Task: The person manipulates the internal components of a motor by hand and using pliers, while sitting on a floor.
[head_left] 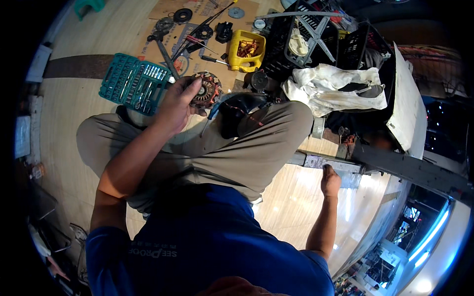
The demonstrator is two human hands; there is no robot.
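Note:
My left hand [177, 106] is closed around a round motor stator [206, 91] with copper windings, held above my crossed legs. Its thumb lies along the upper side; the fingers underneath are partly hidden. A blue-handled screwdriver [213, 112] is just right of the stator, by my shoes. Out to the right, my right hand [330, 182] is closed with curled fingers, at the near edge of a worn metal bar [328, 163]. Whatever its fingers hold, if anything, is too small to make out.
A teal socket set case [132, 84] lies open at left. On the cardboard [143, 47] are a hammer [165, 55], loose parts and a yellow cut-open container [237, 63] of screws. Black crates [281, 54] and a white cloth [340, 86] stand at right.

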